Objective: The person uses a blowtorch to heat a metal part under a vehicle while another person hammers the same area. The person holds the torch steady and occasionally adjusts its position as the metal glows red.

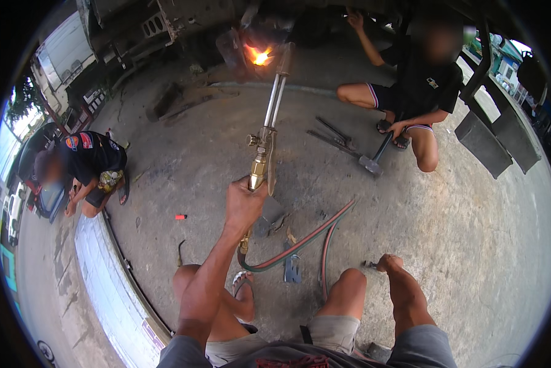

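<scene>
My left hand (245,201) is closed around the brass handle of a cutting torch (264,144), held out in front of me. Twin metal tubes run up to its head, beside a bright orange flame (260,56) at dark metal parts under a vehicle. From the torch's rear end, a red and green hose pair (300,246) curves down to the floor. Lower right, my right hand (391,264) is closed on a small dark tool (370,264) near the concrete; its exact kind is unclear.
A person crouches at right holding a sledgehammer (371,164), with metal bars (334,135) lying nearby. Another person (91,159) squats at left beside a long silvery panel (107,270). On the concrete are a small red object (180,216) and a flat grey piece (292,270).
</scene>
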Motion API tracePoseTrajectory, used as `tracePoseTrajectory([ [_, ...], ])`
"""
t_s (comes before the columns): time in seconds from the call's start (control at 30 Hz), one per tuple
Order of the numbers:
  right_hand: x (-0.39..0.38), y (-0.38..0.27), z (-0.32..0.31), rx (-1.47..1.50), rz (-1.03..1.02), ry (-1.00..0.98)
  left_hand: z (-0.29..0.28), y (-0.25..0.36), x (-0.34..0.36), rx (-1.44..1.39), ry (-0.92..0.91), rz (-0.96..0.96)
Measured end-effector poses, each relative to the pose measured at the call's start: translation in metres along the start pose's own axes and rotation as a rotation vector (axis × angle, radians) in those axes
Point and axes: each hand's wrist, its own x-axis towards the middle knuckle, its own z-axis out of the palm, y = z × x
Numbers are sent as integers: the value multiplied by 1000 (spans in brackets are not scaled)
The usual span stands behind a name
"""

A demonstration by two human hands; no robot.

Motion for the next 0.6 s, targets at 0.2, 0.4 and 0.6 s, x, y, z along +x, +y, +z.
tracePoseTrajectory([
  [0.2,3,-5,-1,-9,14,-30,-1,6,0,-33,11,-29],
  [0.4,8,-3,3,-35,32,-25,1,11,2,-67,-7,-36],
  [0.6,7,-3,-2,-14,22,-107,0,15,1,-60,-24,-28],
])
